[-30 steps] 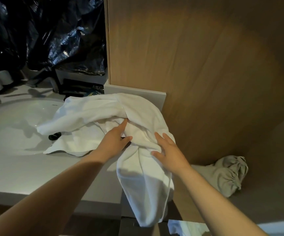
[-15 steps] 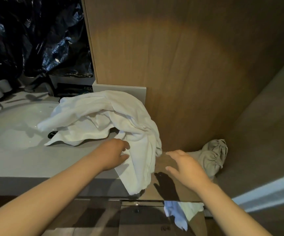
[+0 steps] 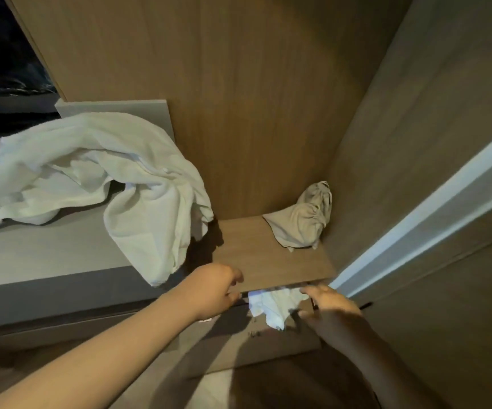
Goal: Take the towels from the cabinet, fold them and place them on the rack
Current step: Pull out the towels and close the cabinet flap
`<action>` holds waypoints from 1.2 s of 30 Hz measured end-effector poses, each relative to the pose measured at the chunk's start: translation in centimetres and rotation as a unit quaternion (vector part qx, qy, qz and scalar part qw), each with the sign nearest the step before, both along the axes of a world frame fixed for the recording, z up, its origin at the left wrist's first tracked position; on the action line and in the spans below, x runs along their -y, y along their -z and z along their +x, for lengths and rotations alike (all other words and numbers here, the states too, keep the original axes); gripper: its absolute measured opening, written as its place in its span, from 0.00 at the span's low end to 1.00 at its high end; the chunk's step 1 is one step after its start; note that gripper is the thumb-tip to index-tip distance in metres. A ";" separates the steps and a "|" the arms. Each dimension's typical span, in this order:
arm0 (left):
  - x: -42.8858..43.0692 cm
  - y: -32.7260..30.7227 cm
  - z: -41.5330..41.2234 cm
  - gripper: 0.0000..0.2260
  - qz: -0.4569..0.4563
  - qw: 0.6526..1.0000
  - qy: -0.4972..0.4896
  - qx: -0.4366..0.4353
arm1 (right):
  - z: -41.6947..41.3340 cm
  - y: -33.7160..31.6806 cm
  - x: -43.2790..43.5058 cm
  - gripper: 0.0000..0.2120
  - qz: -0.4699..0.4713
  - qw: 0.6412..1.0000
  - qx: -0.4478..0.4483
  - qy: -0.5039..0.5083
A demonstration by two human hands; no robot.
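Observation:
A large white towel (image 3: 100, 178) lies crumpled on the grey counter (image 3: 46, 255), one end drooping over the counter's right edge. A smaller white towel (image 3: 274, 305) sits bunched on a lower level under the wooden cabinet shelf (image 3: 268, 255). My left hand (image 3: 212, 290) hovers just left of it at the shelf's front edge, fingers curled, holding nothing. My right hand (image 3: 330, 311) reaches in from the right, fingers spread and touching the small towel's right side. A beige crumpled cloth (image 3: 303, 219) rests at the back right of the shelf.
Wooden cabinet walls (image 3: 253, 98) enclose the shelf at the back and right. An open cabinet door (image 3: 445, 202) with a pale edge stands on the right. Black plastic (image 3: 5, 69) fills the upper left behind the counter.
Both hands let go of the large white towel, left it on the counter, and dropped down to the small white towel under the shelf. The view has swung right and down.

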State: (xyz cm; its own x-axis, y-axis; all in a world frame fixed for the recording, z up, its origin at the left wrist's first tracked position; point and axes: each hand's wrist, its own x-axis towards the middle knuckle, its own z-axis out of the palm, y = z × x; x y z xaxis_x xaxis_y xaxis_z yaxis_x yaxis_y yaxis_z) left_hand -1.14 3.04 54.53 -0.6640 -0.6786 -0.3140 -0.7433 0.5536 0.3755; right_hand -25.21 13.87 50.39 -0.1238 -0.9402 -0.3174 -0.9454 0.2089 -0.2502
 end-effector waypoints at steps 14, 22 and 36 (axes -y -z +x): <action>-2.6 26.3 -6.0 0.15 0.071 0.994 0.028 0.076 | -4.9 23.9 -5.0 0.23 0.040 0.993 0.076 0.081; -1.5 46.3 -6.7 0.13 0.099 0.993 0.006 0.057 | -5.8 42.3 -2.8 0.24 0.047 0.986 0.085 0.133; 3.3 68.5 -8.0 0.14 -0.032 0.999 0.009 0.043 | -8.9 64.4 0.1 0.23 -0.076 0.986 0.033 0.144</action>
